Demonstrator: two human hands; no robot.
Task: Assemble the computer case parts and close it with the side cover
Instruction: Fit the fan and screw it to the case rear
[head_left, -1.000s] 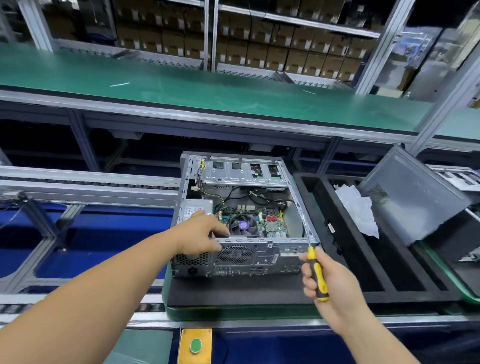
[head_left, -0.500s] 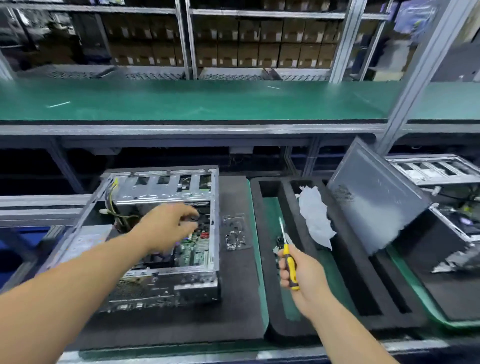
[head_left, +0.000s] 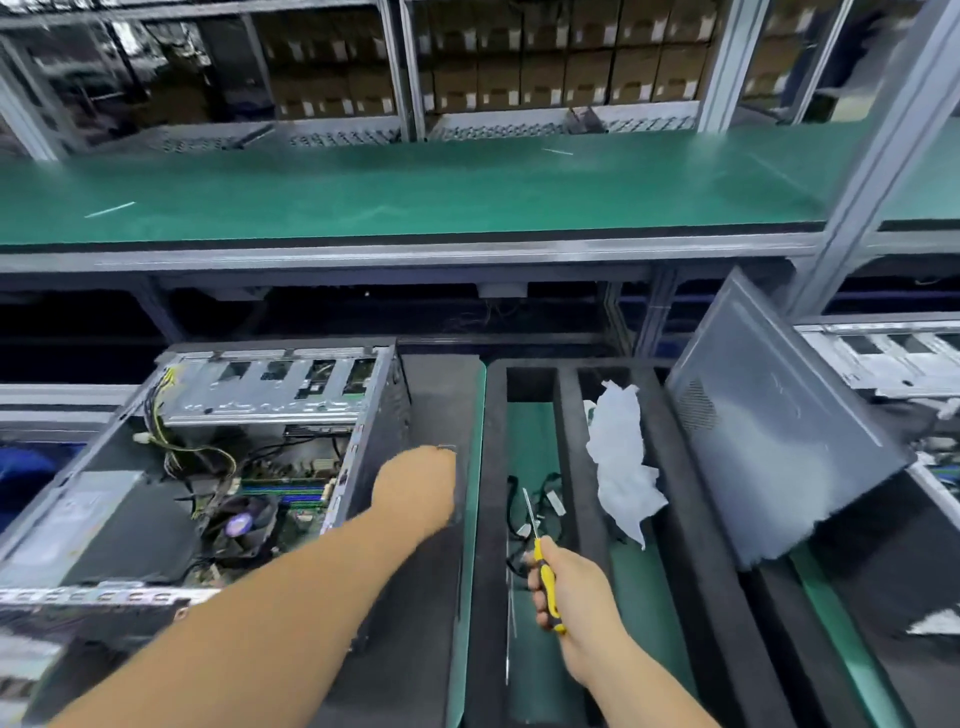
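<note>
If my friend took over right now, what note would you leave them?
Left hand: reaching down onto the black foam right of the open computer case; blurred, grip unclear.
Right hand: grips the yellow screwdriver over the foam tray.
Side cover: leaning tilted at the tray's right end, not fitted.
Done: board and fan inside.
Left: fit the cover, screw it shut.

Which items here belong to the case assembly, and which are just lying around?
Job:
open computer case
side cover
screwdriver, gripped by right hand
left hand, reaching right of the case

Lying about:
crumpled white paper
loose cables
</note>
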